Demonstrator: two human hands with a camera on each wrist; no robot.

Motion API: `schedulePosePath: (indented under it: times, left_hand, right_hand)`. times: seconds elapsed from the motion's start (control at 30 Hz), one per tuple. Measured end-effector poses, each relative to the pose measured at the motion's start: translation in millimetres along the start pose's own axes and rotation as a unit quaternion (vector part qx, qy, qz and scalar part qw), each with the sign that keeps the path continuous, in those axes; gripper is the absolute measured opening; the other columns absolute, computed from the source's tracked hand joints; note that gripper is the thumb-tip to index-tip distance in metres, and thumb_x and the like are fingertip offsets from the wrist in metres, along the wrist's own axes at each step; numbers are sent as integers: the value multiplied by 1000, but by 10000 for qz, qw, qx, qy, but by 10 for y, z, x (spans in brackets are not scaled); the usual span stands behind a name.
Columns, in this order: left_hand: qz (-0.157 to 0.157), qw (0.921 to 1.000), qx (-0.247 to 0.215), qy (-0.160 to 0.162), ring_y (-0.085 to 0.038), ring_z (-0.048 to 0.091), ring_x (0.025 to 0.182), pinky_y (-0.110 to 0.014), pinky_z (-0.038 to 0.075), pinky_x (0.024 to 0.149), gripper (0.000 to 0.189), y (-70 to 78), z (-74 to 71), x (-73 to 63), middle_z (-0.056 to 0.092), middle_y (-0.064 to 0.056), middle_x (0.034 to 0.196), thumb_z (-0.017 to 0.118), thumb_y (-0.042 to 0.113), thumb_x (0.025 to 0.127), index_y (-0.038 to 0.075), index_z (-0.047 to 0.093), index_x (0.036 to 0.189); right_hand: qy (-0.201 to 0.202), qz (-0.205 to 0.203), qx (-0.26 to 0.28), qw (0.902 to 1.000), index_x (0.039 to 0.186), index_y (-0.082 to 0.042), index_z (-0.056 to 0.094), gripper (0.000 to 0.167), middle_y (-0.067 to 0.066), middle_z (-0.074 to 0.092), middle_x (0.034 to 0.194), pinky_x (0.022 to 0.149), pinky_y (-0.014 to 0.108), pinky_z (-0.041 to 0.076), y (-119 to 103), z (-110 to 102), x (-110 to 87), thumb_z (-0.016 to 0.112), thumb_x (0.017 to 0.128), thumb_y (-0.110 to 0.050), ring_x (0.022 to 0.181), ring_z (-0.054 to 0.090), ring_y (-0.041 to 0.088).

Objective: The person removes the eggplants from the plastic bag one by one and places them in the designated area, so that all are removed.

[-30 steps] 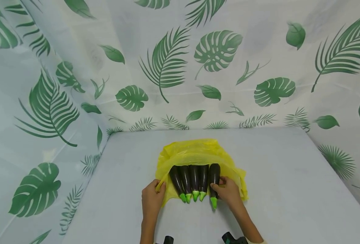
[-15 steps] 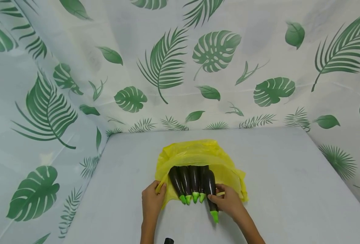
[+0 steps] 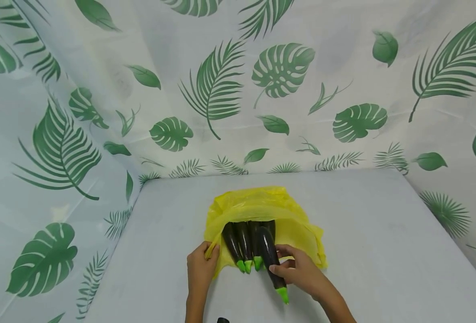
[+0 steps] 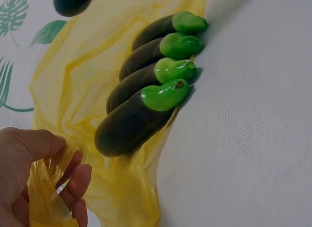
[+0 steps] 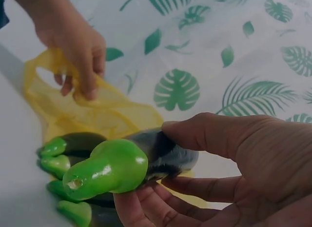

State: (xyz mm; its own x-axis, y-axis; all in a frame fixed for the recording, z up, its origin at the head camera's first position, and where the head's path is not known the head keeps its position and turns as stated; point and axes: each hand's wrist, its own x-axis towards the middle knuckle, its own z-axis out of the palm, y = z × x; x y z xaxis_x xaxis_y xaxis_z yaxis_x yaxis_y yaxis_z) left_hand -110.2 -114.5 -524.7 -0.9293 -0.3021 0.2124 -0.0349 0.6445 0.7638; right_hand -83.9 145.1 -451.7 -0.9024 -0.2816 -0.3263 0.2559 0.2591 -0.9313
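At a white table, before leaf-printed sheeting, observed pinching the edge of a yellow bag with the left hand and gripping one eggplant in the right hand, slantwise above four eggplants lying in the bag's mouth. Judged to be at the step of handling pieces singly, next calling for a spread mouth and clearance from neighbouring green ends. Cannot make out, in the head view, far ends under the film, nor identify the dark object cut off below.
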Motion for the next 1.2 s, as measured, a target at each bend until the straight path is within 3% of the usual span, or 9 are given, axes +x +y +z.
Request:
schedulePosePath:
  times: [0.17, 0.37, 0.7, 0.9, 1.2]
  left_hand:
    - [1, 10000, 22, -14, -6, 42, 55, -21, 36, 51, 10, 5, -9, -6, 62, 1, 66, 75, 17, 84, 9, 71, 81]
    - [-71, 10000, 51, -23, -7, 43, 56, -21, 36, 51, 10, 17, -25, -16, 63, 0, 67, 75, 17, 85, 8, 71, 82]
    - [-130, 9999, 72, -77, -8, 42, 56, -21, 36, 51, 10, -9, -12, -7, 61, 0, 66, 74, 17, 85, 7, 70, 83]
    - [-162, 9998, 39, -126, -8, 42, 57, -21, 36, 51, 11, -6, -15, -2, 59, 1, 65, 74, 17, 86, 7, 70, 84]
    - [-203, 9997, 66, -151, -8, 42, 57, -21, 36, 51, 11, -12, -18, -1, 58, 1, 65, 74, 17, 85, 7, 70, 84]
  right_hand:
    - [-276, -330, 236, 9988, 145, 6, 35, 69, 24, 55, 125, 71, 38, 57, -70, -70, -44, 68, 90, -19, 92, 63, 21]
    - [-205, -652, 327, 9971, 146, 4, 35, 68, 26, 53, 129, 73, 35, 57, -124, -192, -70, 67, 91, -20, 95, 62, 24]
    - [409, -637, 389, 9964, 147, -4, 37, 64, 25, 53, 127, 78, 34, 57, -189, -409, -182, 66, 92, -18, 99, 64, 23]
    - [698, -844, 273, 9936, 147, -5, 37, 62, 25, 56, 126, 80, 30, 56, -197, -555, -231, 65, 93, -19, 100, 66, 15]
    - [1394, -797, -175, 9869, 149, -10, 36, 63, 16, 57, 123, 81, 23, 54, -218, -826, -279, 64, 95, -28, 97, 64, 2]
